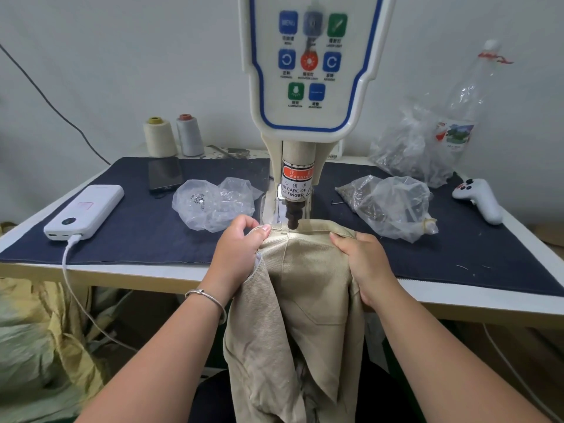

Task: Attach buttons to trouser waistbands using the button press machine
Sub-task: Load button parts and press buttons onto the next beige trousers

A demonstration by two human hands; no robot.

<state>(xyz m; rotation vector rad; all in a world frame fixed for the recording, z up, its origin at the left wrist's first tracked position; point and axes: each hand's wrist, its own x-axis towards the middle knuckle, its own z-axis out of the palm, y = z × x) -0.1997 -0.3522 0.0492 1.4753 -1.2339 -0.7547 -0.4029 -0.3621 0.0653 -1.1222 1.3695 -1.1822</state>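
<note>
Beige trousers (305,285) hung off the tabletop (152,271) edge, waistband (308,228) under the button press machine (294,193) punch. Left hand (241,242) and right hand (363,257) both gripped the waistband, fingers curled, either side of the punch. Clear bags (393,206) lay nearby.

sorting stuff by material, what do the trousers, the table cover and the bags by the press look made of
Trousers: beige woven cloth, matte, diagonal ribbing, likely cotton twill. Table cover: dark blue, denim-like matte weave. Bags: thin clear plastic film, glossy, crinkled.
</note>
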